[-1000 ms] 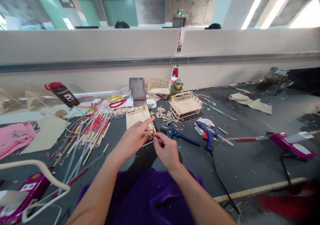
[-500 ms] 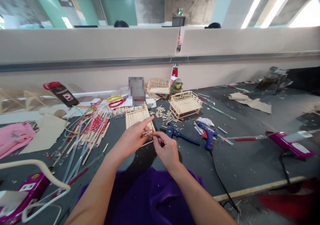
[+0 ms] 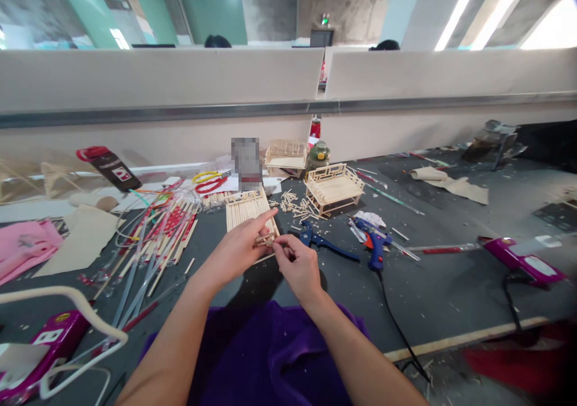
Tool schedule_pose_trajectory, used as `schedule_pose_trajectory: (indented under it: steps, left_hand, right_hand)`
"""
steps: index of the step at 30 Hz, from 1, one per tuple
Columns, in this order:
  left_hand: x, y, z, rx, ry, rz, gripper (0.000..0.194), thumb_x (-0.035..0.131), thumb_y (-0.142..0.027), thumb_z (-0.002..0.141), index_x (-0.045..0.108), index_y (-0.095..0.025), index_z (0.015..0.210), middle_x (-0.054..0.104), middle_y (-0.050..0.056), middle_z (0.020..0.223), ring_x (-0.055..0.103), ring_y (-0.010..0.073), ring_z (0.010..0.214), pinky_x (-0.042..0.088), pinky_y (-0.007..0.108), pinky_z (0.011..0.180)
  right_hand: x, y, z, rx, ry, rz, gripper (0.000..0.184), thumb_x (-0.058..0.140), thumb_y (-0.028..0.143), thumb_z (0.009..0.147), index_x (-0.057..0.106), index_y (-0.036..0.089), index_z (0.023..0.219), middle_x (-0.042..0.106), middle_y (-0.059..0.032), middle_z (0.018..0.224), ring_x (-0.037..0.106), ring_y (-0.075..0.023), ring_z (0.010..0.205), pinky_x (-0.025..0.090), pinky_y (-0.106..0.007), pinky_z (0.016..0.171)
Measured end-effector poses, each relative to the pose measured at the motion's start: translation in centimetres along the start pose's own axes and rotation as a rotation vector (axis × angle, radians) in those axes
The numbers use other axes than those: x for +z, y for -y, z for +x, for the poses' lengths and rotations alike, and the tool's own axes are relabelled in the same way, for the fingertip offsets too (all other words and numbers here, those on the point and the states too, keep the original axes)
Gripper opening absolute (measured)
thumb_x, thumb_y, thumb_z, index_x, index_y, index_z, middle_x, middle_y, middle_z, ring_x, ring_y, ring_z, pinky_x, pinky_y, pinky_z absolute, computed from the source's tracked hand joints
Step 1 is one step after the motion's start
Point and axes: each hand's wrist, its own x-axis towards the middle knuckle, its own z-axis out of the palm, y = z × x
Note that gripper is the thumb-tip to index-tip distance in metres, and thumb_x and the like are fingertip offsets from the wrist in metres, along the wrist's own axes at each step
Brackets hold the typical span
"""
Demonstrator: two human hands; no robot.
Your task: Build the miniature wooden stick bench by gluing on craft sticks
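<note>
My left hand (image 3: 238, 246) pinches a small lattice piece of wooden sticks (image 3: 265, 239) at the near edge of a flat panel of sticks (image 3: 246, 210), index finger stretched out over it. My right hand (image 3: 297, 267) is closed in a pinch against the same small piece from the right. Both hands meet over the dark table (image 3: 451, 286), just above a purple cloth (image 3: 270, 358) on my lap.
Blue cutters (image 3: 322, 242) and a blue glue gun (image 3: 374, 243) with its black cord lie right of my hands. Two small stick-built benches (image 3: 334, 189) (image 3: 285, 156) stand behind. Loose sticks and tubes (image 3: 157, 237) lie left. Purple devices (image 3: 523, 261) (image 3: 49, 340) sit at both sides.
My right hand has moved slightly left and closer to the small stick piece. The left hand has barely shifted.
</note>
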Motion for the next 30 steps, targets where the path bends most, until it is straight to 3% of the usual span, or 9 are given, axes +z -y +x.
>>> schedule_pose_trajectory:
  steps: [9,17,30]
  left_hand:
    - [-0.49,0.16,-0.34,-0.012,0.011,-0.130,0.072,0.060,-0.024,0.082,0.032,-0.028,0.149,0.065,0.002,0.102,0.064,0.0177,0.094,0.049,0.033,0.089]
    - [-0.33,-0.14,-0.32,-0.038,-0.049,-0.087,0.071,0.060,-0.022,0.082,0.033,-0.028,0.148,0.066,0.001,0.098,0.064,0.0174,0.093,0.047,0.031,0.089]
    - [0.08,-0.14,-0.40,-0.059,-0.079,-0.025,0.067,0.057,-0.020,0.085,0.035,-0.028,0.147,0.066,0.001,0.100,0.064,0.0183,0.093,0.047,0.032,0.088]
  right_hand:
    - [0.04,-0.28,-0.01,0.011,0.012,-0.053,0.019,0.055,0.032,0.089,0.070,0.022,0.085,0.041,0.0076,0.050,0.043,-0.0102,0.046,0.035,-0.019,0.049]
    - [0.06,-0.43,-0.11,0.038,0.002,-0.039,0.019,0.052,0.035,0.091,0.066,0.021,0.089,0.046,0.0077,0.049,0.050,-0.0110,0.046,0.037,-0.019,0.050]
    - [0.16,-0.17,-0.23,0.075,0.047,-0.048,0.029,0.050,0.032,0.092,0.059,0.019,0.116,0.051,0.0087,0.050,0.051,-0.0129,0.045,0.037,-0.021,0.051]
